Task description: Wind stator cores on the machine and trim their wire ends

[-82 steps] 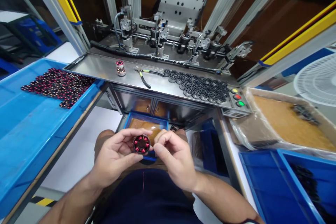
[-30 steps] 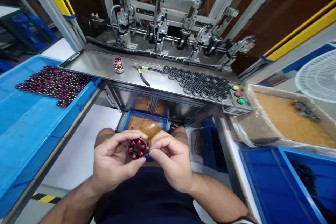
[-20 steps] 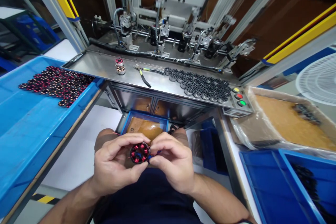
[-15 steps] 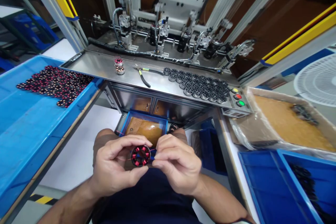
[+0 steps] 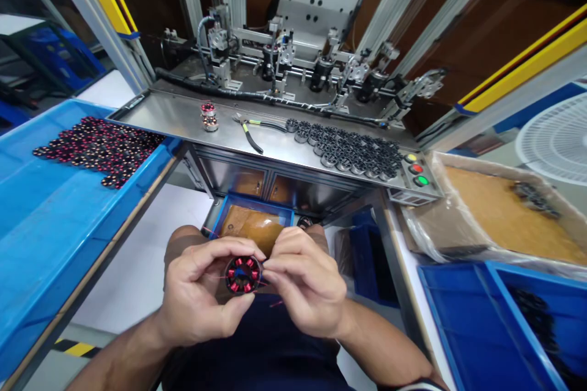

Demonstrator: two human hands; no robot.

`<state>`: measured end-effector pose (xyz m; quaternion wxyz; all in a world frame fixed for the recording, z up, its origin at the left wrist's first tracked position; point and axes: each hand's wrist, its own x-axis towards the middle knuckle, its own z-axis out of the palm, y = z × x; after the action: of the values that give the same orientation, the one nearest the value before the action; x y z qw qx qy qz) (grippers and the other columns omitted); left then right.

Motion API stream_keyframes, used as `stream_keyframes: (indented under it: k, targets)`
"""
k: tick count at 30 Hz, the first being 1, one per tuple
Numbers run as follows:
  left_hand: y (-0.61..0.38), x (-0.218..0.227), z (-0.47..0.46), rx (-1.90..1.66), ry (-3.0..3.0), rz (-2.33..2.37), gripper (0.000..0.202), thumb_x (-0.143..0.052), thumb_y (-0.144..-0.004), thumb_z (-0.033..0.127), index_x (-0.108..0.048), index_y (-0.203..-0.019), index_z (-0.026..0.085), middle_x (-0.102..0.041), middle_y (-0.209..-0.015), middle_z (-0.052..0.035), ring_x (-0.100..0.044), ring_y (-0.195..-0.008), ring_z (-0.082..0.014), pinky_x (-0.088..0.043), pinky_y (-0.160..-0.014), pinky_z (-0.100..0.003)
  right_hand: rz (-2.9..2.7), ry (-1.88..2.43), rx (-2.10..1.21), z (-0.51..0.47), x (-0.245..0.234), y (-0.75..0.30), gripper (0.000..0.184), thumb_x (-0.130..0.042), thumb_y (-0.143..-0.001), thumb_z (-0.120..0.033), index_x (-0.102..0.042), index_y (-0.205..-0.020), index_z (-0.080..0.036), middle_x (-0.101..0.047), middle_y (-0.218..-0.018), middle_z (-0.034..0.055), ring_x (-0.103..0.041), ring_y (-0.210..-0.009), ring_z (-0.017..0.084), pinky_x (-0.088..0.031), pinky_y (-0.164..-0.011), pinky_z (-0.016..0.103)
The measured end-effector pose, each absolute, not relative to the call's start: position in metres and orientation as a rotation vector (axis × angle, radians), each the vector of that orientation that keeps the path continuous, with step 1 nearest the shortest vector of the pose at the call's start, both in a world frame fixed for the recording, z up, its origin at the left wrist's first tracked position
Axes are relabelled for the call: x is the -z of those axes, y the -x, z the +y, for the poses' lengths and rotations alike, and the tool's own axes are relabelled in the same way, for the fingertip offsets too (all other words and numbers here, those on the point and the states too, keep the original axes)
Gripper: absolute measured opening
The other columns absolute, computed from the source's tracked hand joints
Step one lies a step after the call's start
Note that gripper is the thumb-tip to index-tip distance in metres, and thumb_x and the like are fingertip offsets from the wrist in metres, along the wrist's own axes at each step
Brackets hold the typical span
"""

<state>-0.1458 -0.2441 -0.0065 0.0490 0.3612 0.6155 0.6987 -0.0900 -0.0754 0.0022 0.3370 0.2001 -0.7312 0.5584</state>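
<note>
A round black motor stator (image 5: pixel 243 275) with red wire coils faces me just above my lap. My left hand (image 5: pixel 202 290) grips it by the rim, thumb below and fingers over the top. At its right edge, the thumb and forefinger of my right hand (image 5: pixel 307 281) are pinched where thin red wire ends (image 5: pixel 261 284) come out; the fingertips hide exactly what they pinch. Another loose red wire end points out on the left side of the stator.
On the steel ledge (image 5: pixel 174 116) stand a small stack of wound stators (image 5: pixel 209 117), cutting pliers (image 5: pixel 250 134) and several unwound black cores (image 5: pixel 353 149). A blue tray (image 5: pixel 55 238) at left holds many wound stators. Push buttons (image 5: pixel 416 168), a lined carton (image 5: pixel 504 208) and blue bins (image 5: pixel 458 311) are at right.
My right thumb and forefinger have moved slightly up and left, closer against the stator's edge. The stator has shifted a little left and turned slightly in my left hand.
</note>
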Motion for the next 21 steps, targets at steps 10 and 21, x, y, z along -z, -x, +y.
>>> stream_keyframes:
  k: [10,21]
  targets:
    - [0.138,0.015,-0.244,-2.171,-1.219,2.262,0.060,-0.073,-0.061,-0.004,-0.065,-0.117,0.018,-0.073,-0.104,-0.0056,-0.070,-0.092,-0.0187,-0.059,-0.082,-0.026,-1.785,-0.442,-1.617,-0.092,0.003,0.078,0.021,-0.062,-0.080,-0.002,-0.069,-0.096,-0.015,-0.063,-0.073,0.0058,-0.058,-0.068,0.017,-0.050,-0.064,0.037]
    - [0.143,-0.005,-0.245,-2.105,-0.648,1.452,0.039,-0.080,-0.066,0.017,-0.073,-0.104,0.026,-0.074,-0.087,-0.0001,-0.070,-0.077,-0.0130,-0.055,-0.071,-0.017,-1.978,-0.902,-1.312,-0.054,-0.020,0.105,0.025,-0.073,-0.084,-0.028,-0.068,-0.103,-0.013,-0.069,-0.097,0.0132,-0.065,-0.090,0.020,-0.055,-0.078,0.038]
